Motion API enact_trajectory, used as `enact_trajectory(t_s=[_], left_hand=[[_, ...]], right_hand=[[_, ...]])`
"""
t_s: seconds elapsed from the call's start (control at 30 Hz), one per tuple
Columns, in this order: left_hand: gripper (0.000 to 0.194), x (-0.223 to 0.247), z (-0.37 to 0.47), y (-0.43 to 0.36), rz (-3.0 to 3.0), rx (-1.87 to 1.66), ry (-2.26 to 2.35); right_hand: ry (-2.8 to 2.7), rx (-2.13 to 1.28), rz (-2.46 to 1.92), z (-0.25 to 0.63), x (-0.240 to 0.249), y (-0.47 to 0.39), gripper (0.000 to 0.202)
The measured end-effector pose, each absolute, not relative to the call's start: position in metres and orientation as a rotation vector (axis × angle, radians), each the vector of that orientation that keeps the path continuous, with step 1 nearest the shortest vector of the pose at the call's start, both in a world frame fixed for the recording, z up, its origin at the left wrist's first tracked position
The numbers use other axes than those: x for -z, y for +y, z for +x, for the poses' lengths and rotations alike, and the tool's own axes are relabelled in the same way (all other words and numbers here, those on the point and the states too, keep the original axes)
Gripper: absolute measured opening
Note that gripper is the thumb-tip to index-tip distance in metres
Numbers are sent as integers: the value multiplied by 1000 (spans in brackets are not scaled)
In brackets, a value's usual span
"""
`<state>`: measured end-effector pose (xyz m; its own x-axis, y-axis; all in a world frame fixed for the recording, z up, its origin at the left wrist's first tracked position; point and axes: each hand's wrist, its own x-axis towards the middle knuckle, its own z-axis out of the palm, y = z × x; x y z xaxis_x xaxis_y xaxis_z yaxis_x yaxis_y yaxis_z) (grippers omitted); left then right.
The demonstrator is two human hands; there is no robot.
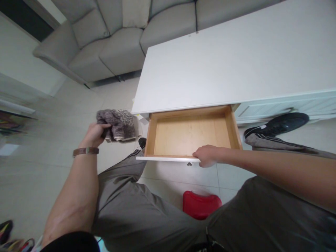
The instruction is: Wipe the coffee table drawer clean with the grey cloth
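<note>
Pinches fuzzy grey patterned cloth [123, 122] by one edge in left hand [95, 134], left of open rectangular pale-wood drawer [187, 133], curls fingers of right hand [208, 155] over flat white drawer front [162, 159], risks trapping fingertips against white rectangular tabletop [223, 66] by pushing, or dropping cloth through slackened grip.

The left hand [96, 135], below which a brown strap [86, 151] circles the wrist, grips a bunched grey patterned cloth [119, 124] left of a white table [236, 63]. The right hand [208, 155] grasps the front edge of the table's pulled-out drawer [189, 134], just right of its dark knob [189, 164], and the pale wooden bottom shows. A red object [201, 205] sits on the tiled floor [168, 175] between the person's legs, and a grey sofa [120, 45] stands beyond the table
</note>
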<state>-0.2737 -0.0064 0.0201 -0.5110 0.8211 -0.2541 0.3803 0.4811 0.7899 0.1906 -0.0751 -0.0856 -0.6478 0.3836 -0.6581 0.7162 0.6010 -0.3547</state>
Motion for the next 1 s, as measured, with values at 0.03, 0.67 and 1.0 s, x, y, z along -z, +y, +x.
enact_trajectory(t_s=[0.03,0.67,1.0], left_hand=[[48,-15,-271,-5,987,-859,2112],[85,106,-160,-23,2041,340,2014],[67,102,-164,9,2183,29,1993]], right_hand=[[2306,834,866,191,86,-75,45],[2306,827,863,190,82,-74,46],[2290,823,853,189,77,-73,48]])
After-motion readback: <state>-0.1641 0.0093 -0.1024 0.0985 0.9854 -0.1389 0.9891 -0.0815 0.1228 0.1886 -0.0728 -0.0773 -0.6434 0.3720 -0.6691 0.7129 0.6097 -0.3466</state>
